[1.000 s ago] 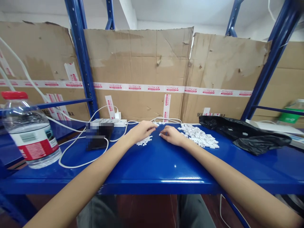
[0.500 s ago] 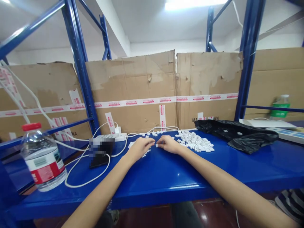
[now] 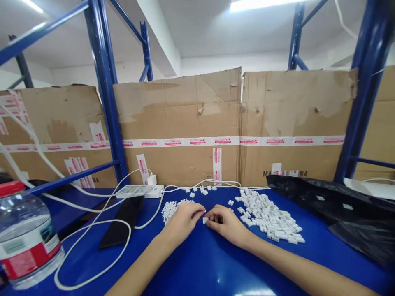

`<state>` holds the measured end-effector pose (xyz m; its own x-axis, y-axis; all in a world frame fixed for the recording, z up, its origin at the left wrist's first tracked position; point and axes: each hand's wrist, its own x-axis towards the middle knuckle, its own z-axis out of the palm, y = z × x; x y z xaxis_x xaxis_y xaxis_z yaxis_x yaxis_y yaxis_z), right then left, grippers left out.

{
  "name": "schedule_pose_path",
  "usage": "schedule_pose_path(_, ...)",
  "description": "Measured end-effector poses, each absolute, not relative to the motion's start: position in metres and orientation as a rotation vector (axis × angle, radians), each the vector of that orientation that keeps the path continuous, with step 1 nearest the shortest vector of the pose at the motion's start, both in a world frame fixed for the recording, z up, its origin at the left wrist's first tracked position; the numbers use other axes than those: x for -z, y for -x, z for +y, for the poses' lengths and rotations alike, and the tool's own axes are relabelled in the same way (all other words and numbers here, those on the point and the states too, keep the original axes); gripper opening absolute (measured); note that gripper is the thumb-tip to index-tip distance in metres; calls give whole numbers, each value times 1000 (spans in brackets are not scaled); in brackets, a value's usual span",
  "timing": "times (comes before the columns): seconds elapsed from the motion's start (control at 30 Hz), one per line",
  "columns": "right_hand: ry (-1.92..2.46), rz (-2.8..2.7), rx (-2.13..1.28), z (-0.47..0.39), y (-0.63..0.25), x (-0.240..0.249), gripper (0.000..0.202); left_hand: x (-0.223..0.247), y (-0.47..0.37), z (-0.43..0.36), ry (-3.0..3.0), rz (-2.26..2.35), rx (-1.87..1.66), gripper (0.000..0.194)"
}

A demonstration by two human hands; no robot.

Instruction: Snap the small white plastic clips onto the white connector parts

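On the blue table, my left hand (image 3: 189, 214) pinches a tiny white piece (image 3: 205, 211) between thumb and fingertips. Close by, my right hand (image 3: 222, 220) grips a small white plastic block (image 3: 205, 220) at its fingertips. The two hands almost meet. Behind and left of my left hand lies a heap of tiny white pieces (image 3: 170, 208), partly covered by that hand. To the right of my right hand spreads a larger pile of white plastic blocks (image 3: 268, 216). Several loose white blocks (image 3: 203, 190) lie farther back. The exact kind of these parts is too small to tell.
A black phone-like slab (image 3: 121, 224) and a looping white cable (image 3: 92, 283) lie on the left, beside a water bottle (image 3: 27, 242). A power strip (image 3: 138, 191) sits behind. At right is a black plastic bag (image 3: 354, 230); cardboard (image 3: 179, 107) walls the back.
The camera view has tilted and come closer, so the table things look bigger and lower. Both hands stay together, and the small white block shows at my right fingertips in both frames.
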<state>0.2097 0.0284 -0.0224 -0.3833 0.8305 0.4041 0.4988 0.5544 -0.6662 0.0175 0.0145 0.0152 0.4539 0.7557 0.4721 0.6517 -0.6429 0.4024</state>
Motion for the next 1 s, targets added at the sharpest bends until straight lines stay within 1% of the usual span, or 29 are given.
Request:
schedule_pose_path(0.1, 1064, -1988, -691, 28, -211, 21, 7, -19, -16, 21, -2526, 1202, -826, 21)
schedule_pose_path(0.27, 1144, -1922, -812, 30, -211, 20, 16, -10, -20, 36, -2543, 1073, -831, 23)
schedule_pose_path(0.37, 1156, -1922, -805, 30, -210, 22, 27, -2, -20, 40, -2566, 1019, -810, 24)
schedule_pose_path(0.43, 1153, -1912, -804, 30, -209, 22, 39, 2, -17, 40, -2597, 983, -825, 22)
schedule_pose_path(0.47, 1149, -1921, -794, 30, -209, 21, 40, 4, -16, 40, -2630, 969, -840, 22)
schedule_pose_path(0.5, 1150, -1944, -764, 30, -209, 19, 34, 6, -14, 40, -2670, 952, -854, 23)
schedule_pose_path(0.57, 1135, -2022, -701, 30, -209, 16, 13, 8, -10, 40, -2717, 934, -898, 23)
schedule_pose_path(0.6, 1135, -2046, -686, 30, -209, 15, 9, 9, -9, 40, -2711, 943, -925, 22)
schedule_pose_path(0.8, 1089, -2106, -611, 23, -211, 15, 7, 7, -9, 30, -2524, 948, -1043, 21)
schedule_pose_path(1.0, 1053, -2170, -659, 9, -238, 15, 8, 8, -30, 11, -2427, 978, -1320, 18)
